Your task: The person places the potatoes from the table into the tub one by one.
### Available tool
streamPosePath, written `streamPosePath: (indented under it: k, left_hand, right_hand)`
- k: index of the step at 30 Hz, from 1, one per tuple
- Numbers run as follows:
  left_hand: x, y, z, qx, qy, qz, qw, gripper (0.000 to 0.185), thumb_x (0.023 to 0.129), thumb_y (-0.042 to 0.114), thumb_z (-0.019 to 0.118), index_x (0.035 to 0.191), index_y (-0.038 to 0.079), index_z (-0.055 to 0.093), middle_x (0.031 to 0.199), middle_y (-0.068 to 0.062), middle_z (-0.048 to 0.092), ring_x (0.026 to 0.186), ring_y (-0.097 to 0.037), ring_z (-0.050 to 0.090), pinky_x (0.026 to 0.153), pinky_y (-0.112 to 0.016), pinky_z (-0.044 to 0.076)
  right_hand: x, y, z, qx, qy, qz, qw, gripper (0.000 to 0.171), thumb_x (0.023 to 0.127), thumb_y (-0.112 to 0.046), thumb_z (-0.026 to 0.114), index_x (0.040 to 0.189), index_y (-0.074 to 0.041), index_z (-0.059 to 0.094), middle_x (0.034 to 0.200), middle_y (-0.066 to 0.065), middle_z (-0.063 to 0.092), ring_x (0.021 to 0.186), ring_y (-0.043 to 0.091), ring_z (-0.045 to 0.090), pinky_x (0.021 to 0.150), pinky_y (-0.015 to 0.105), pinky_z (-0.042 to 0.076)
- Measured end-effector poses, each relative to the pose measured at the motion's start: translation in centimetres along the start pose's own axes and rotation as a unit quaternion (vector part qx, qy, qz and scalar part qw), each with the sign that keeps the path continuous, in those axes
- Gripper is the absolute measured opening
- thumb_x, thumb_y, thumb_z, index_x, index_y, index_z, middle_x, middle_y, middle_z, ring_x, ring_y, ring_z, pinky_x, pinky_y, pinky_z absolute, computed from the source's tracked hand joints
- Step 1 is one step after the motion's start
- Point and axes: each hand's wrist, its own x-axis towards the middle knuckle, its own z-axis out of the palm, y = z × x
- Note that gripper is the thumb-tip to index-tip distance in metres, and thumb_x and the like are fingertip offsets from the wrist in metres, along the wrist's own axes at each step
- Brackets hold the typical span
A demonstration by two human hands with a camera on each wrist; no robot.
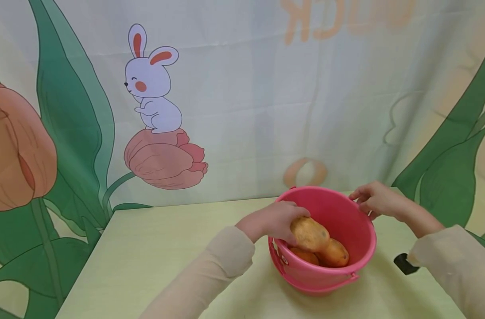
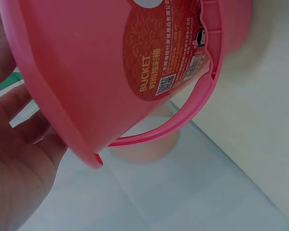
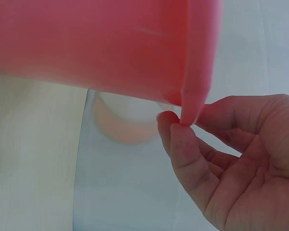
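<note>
A pink bucket [image 1: 318, 279] stands on the table, its mouth tipped toward me, with several yellow-brown potatoes inside. My left hand [image 1: 277, 221] reaches over the rim on the left and grips the topmost potato [image 1: 309, 234], fingers curled round its upper side. Beneath it lies another potato [image 1: 335, 253], and part of a third potato [image 1: 304, 255] shows. In the left wrist view the bucket wall hides what the left hand [image 2: 19, 159] holds. On the far right side, my right hand [image 1: 379, 201] pinches the bucket rim between thumb and fingers; the right wrist view shows this pinch closely.
The pale table [image 1: 158, 248] extends left of the bucket. A small black object [image 1: 405, 264] is beside the right sleeve. A printed curtain [image 1: 234, 110] hangs right behind the table's back edge. The bucket's handle [image 2: 197, 106] hangs down along its side.
</note>
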Motion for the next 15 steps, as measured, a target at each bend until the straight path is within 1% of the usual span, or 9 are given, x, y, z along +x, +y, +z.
streamPosePath:
  k: [4, 8, 15]
  left_hand:
    - [0.2, 0.1, 0.2, 0.001, -0.005, -0.004, 1.0000, 0.058, 0.067, 0.024, 0.075, 0.120, 0.022, 0.051, 0.112, 0.006, 0.050, 0.102, -0.008, 0.043, 0.070, -0.016, 0.047]
    - [0.6, 0.3, 0.4, 0.016, -0.010, -0.004, 0.9998, 0.057, 0.068, 0.025, 0.075, 0.120, 0.023, 0.051, 0.113, 0.006, 0.051, 0.104, -0.009, 0.043, 0.073, -0.017, 0.046]
    - [1.1, 0.4, 0.8, 0.022, -0.022, -0.021, 0.9993, 0.058, 0.066, 0.025, 0.076, 0.118, 0.026, 0.052, 0.112, 0.008, 0.051, 0.104, -0.008, 0.043, 0.070, -0.017, 0.047]
  right_hand:
    - [0.0, 0.0, 0.0, 0.000, 0.000, 0.001, 1.000, 0.036, 0.082, 0.001, 0.048, 0.116, 0.012, 0.048, 0.093, 0.015, 0.062, 0.068, 0.018, 0.061, 0.062, 0.034, 0.054]
    - [0.0, 0.0, 0.0, 0.001, -0.002, 0.003, 1.000, 0.036, 0.082, 0.001, 0.048, 0.116, 0.012, 0.048, 0.093, 0.016, 0.062, 0.069, 0.018, 0.061, 0.062, 0.034, 0.054]
    - [0.0, -0.1, 0.1, 0.000, -0.002, 0.001, 1.000, 0.036, 0.082, 0.001, 0.048, 0.116, 0.012, 0.048, 0.094, 0.016, 0.063, 0.069, 0.018, 0.062, 0.062, 0.034, 0.054]
